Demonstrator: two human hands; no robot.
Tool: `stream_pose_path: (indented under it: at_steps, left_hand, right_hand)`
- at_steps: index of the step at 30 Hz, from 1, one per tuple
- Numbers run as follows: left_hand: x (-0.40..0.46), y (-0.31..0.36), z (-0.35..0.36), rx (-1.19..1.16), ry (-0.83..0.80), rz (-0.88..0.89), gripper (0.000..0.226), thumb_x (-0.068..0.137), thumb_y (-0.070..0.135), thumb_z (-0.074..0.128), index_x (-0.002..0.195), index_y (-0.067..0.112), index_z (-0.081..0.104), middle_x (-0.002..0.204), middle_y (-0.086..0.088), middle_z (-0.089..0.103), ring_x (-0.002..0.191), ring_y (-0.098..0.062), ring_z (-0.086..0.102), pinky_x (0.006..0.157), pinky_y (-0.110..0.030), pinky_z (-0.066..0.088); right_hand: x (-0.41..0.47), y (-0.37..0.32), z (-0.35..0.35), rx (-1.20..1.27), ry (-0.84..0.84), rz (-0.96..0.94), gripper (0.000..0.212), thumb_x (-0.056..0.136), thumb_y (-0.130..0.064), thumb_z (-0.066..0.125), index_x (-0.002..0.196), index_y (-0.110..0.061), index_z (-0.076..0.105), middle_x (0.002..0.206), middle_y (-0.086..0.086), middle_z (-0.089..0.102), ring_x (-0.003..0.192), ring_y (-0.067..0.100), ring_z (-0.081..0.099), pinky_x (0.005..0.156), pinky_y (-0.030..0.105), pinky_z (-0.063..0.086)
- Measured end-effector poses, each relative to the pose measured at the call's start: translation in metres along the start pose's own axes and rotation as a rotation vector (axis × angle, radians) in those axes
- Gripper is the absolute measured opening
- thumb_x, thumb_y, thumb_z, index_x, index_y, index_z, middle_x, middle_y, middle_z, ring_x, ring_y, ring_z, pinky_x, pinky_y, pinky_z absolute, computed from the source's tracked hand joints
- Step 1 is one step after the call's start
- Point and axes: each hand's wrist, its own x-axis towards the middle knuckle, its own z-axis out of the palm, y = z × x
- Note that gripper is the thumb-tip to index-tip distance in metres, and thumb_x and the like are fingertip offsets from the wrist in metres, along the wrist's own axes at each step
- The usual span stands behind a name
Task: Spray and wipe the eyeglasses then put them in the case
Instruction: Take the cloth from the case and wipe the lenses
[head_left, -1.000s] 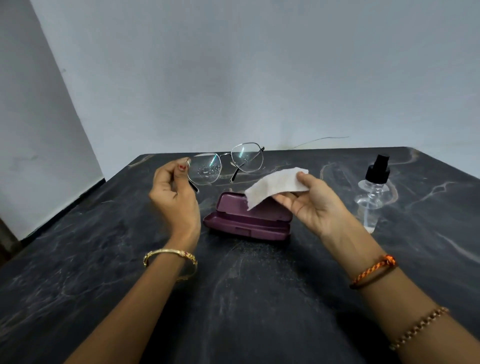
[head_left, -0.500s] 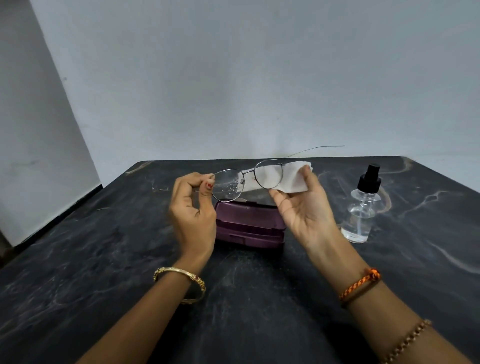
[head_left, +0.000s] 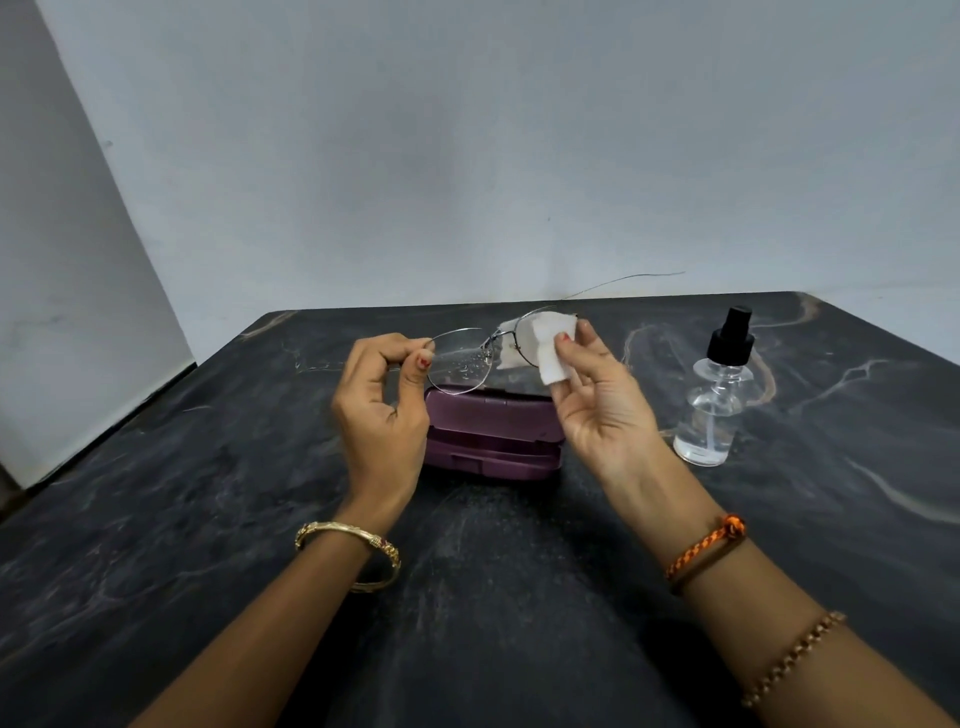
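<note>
While the left hand pinches the outer edge of the eyeglasses between thumb and forefinger, the right hand pinches a folded white cloth around the lens nearer the centre-right of the frame, thumb on the near face and fingers behind. Both hands hold the glasses in the air at centre frame, above the purple case, which sits on the dark marbled table just below them.

Judging by the droplets that bead the lens beside the left hand, spraying appears done, and the spray bottle stands upright at the right of the frame, apart from both hands. Wiping looks to be only starting: one lens sits inside the cloth and the other is wet and untouched. Left to do, as I read it, are drying both lenses, folding the temples and laying the glasses in the case.

Much is hard to make out. Cloth and fingers cover most of the wrapped lens, so its condition cannot be told. One thin temple arm shows faintly toward the upper right against the wall; the other is lost behind the left hand. Whether the case is open or latched is unclear from this angle, since the hands hide both of its ends
</note>
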Motion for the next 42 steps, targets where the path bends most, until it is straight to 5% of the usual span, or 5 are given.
stream_pose_path:
  at_steps: [5,12,25,36,42]
  left_hand:
    - [0.001,-0.003,-0.001,-0.015,-0.013,0.022,0.007,0.084,0.015,0.055,0.087,0.020,0.059,0.086,0.009,0.055,0.083,-0.022,0.058,0.076,-0.023,0.052]
    - [0.004,-0.003,-0.003,-0.001,-0.035,0.030,0.008,0.085,0.014,0.055,0.088,0.020,0.059,0.086,0.009,0.054,0.083,-0.021,0.057,0.076,-0.031,0.051]
    - [0.007,-0.002,-0.005,-0.050,-0.056,-0.026,0.019,0.085,0.012,0.055,0.084,0.031,0.058,0.086,0.004,0.058,0.086,-0.018,0.059,0.080,-0.023,0.051]
    - [0.008,-0.001,-0.006,-0.037,-0.088,0.009,0.013,0.085,0.012,0.055,0.088,0.024,0.058,0.086,0.006,0.058,0.085,-0.012,0.059,0.077,-0.015,0.050]
    - [0.013,0.000,-0.009,-0.040,-0.097,0.003,0.019,0.085,0.013,0.055,0.085,0.031,0.057,0.087,0.003,0.059,0.086,-0.017,0.059,0.078,-0.017,0.050]
  right_hand:
    - [0.000,0.000,-0.003,-0.105,-0.036,-0.001,0.008,0.081,0.008,0.055,0.078,0.002,0.059,0.063,0.006,0.071,0.057,0.012,0.069,0.050,0.020,0.056]
    - [0.002,0.000,-0.006,-0.306,-0.148,0.159,0.013,0.089,-0.008,0.051,0.100,-0.003,0.053,0.096,0.013,0.063,0.087,0.026,0.063,0.074,0.042,0.055]
    - [0.002,-0.007,-0.007,-0.153,-0.105,0.117,0.002,0.084,-0.004,0.056,0.082,-0.006,0.057,0.059,0.004,0.071,0.056,0.014,0.069,0.054,0.024,0.058]
    - [0.002,-0.010,-0.007,-0.247,-0.248,0.126,0.010,0.083,0.001,0.052,0.092,-0.002,0.056,0.077,0.008,0.070,0.074,0.017,0.068,0.067,0.027,0.057]
    - [0.001,-0.015,-0.006,-0.335,-0.283,0.131,0.025,0.061,0.001,0.060,0.085,-0.001,0.061,0.067,0.005,0.073,0.066,0.012,0.070,0.065,0.022,0.058]
